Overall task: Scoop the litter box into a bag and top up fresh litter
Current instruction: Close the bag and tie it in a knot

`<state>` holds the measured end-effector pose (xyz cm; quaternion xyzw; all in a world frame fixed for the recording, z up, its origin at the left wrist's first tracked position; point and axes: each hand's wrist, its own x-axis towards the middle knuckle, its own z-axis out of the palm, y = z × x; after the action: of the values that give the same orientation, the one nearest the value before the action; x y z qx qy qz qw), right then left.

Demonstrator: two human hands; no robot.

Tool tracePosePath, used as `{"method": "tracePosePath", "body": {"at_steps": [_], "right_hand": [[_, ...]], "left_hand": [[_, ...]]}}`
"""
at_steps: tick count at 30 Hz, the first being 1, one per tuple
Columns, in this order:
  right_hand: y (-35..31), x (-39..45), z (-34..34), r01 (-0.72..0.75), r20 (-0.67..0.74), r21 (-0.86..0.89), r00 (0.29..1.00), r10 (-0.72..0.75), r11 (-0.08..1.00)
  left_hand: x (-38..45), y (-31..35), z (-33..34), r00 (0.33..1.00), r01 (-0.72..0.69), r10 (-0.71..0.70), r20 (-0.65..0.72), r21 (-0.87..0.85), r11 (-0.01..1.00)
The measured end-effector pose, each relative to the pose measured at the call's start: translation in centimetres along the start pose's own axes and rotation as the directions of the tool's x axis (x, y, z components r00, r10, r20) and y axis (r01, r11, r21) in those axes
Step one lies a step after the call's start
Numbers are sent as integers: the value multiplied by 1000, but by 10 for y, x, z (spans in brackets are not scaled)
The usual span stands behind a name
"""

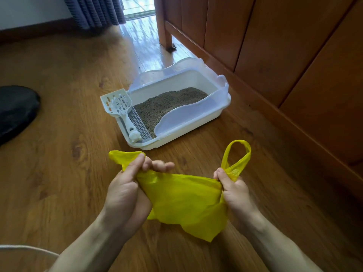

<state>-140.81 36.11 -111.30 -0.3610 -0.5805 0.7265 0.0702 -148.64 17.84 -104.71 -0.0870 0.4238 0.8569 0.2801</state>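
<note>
A dark cushion (pixel 16 110) lies at the far left of the wooden floor (pixel 64 173). The left hand (pixel 127 191) curls its fingers round one end of a yellow bag (pixel 182 201). Beyond it, a white scoop (pixel 120 107) rests on the litter box (pixel 170 108), which holds grey litter (pixel 167 107). The right hand (pixel 234 191) pinches the bag below its other handle, beside a wooden cabinet (pixel 294 46).

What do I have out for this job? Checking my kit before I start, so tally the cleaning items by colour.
Yellow: 1, the plastic bag, gripped by left hand and right hand.
White: 2, the litter box and the slotted scoop hung on its left rim.
Total: 3
</note>
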Motion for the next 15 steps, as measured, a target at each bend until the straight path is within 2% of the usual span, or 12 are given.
{"method": "tracePosePath", "body": {"at_steps": [2,4,6,8,10,13,15], "right_hand": [[4,1,1,-10,-8,-9,1000,10,1000],[3,-1,3,-10,-2,75,1000,10,997],[-2,-3,5,-22,52,254,999,9,967],[-10,-6,7,-87,176,466,984,4,881],[-16,-8,9,-146,261,606,965,-22,782],[-19,-8,12,-181,290,670,956,-30,720],[-17,-9,14,-151,276,612,961,-31,776]], "left_hand": [[-1,-3,2,999,-8,8,38,0,1000],[-1,-6,3,999,-33,31,18,85,996],[-1,-9,2,999,-39,46,-26,218,975],[0,-14,-3,998,-5,27,-62,323,946],[0,-18,-7,996,45,-9,-92,392,919],[1,-20,-11,990,72,-9,-139,452,889],[3,-18,-12,988,58,13,-152,450,891]]}}
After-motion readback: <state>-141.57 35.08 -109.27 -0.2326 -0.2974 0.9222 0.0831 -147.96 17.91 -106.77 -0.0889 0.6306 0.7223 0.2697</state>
